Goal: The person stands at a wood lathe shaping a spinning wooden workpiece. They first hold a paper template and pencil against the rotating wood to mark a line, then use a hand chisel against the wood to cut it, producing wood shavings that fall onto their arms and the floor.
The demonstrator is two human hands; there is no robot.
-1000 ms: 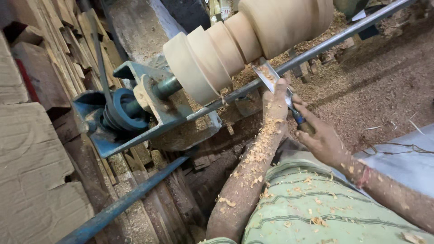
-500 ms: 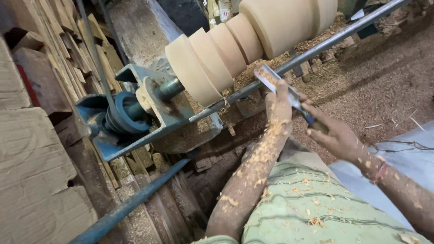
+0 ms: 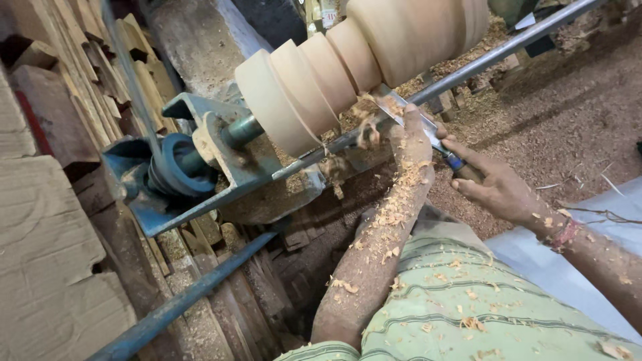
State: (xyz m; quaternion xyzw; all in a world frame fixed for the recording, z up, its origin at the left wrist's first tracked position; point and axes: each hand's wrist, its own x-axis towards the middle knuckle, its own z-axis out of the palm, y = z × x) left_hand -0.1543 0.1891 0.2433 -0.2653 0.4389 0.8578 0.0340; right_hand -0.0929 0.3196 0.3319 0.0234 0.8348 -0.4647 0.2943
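At the top middle of the picture, just behind the spinning wood, stands a small package (image 3: 326,12) with a yellow and white label. It is partly hidden and blurry. There are no signs or screens.

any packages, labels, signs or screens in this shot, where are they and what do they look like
Small printed packages or bottles: top edge, behind the stepped wooden workpiece; pale yellow and white, mostly cut off, too small to tell more.
Corrugated cardboard: far left, flat torn brown sheets, no visible label.
No signs or screens in view.
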